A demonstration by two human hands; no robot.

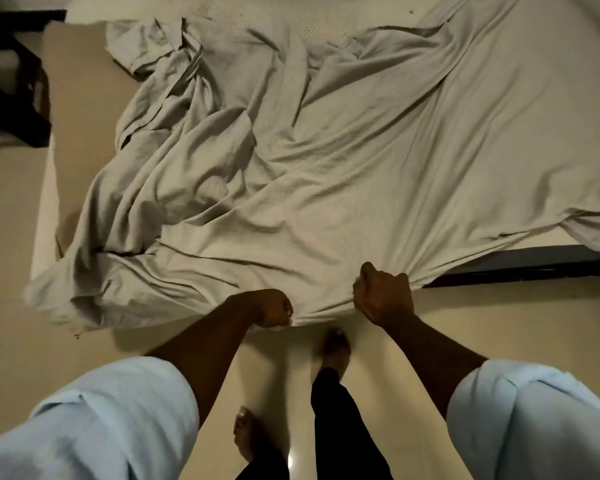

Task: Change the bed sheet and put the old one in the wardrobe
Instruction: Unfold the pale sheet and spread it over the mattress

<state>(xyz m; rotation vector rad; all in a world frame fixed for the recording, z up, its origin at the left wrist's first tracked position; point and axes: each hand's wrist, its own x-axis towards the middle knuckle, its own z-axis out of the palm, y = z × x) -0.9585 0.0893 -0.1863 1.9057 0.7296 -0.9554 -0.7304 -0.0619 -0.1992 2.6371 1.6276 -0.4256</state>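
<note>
Head view: left hand [274, 309], right hand [383, 294] grip sheet [326, 174], partly off-frame.

Matt, creased grey cloth sheet [326, 161]; glossy smooth tiled floor [291, 375]; dimpled white mattress [274, 19].

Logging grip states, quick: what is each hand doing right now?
Left hand: fingers curled, gripping the near edge of the grey sheet.
Right hand: fingers curled, gripping a bunch of the same sheet edge.

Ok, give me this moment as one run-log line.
sheet: crumpled, mattress partly bare | left hand: grips near edge | right hand: grips near edge | wardrobe: not in view
</note>
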